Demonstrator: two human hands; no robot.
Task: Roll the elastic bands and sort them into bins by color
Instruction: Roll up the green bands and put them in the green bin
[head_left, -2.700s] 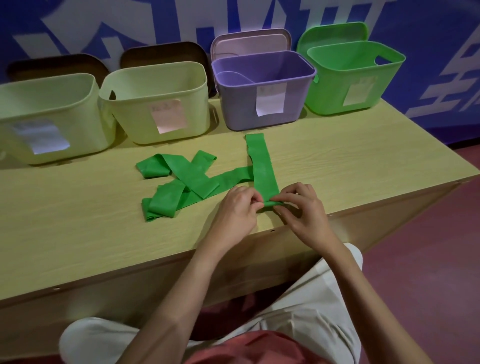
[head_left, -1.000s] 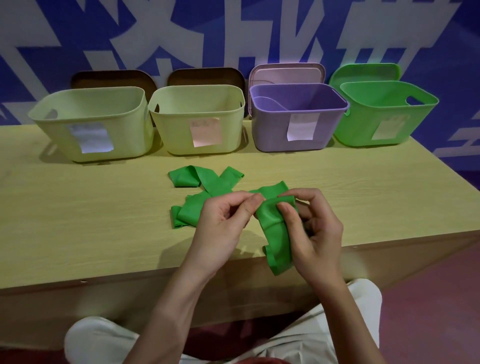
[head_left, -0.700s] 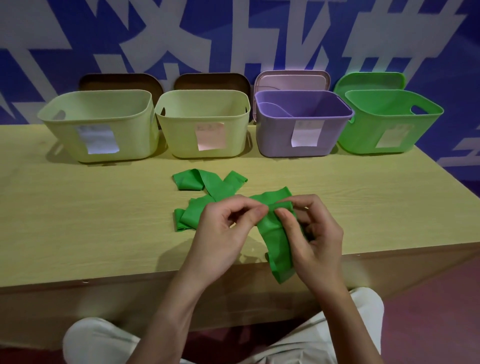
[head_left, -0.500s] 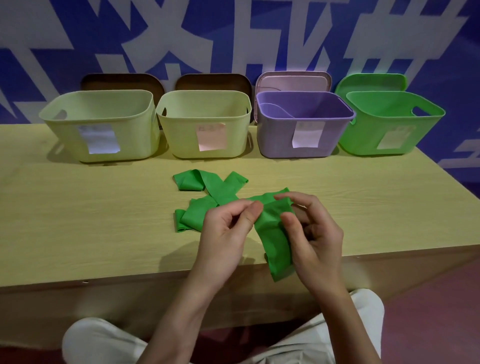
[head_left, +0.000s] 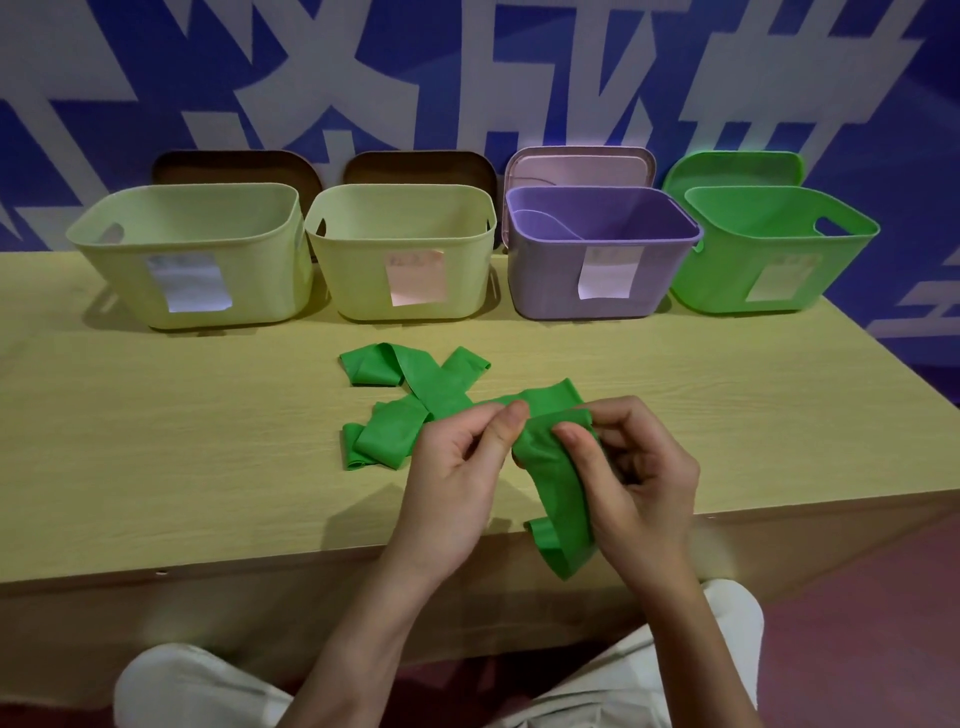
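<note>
The flat green elastic band (head_left: 558, 483) is lifted over the pale wooden table's (head_left: 182, 441) near edge, its long axis running from the loose tail at the front up and away to the folded heap. Left hand (head_left: 457, 483) and right hand (head_left: 639, 483) both pinch its upper bend, equally near. Half a second ago the grip was much the same; the tail now hangs slightly lower
</note>
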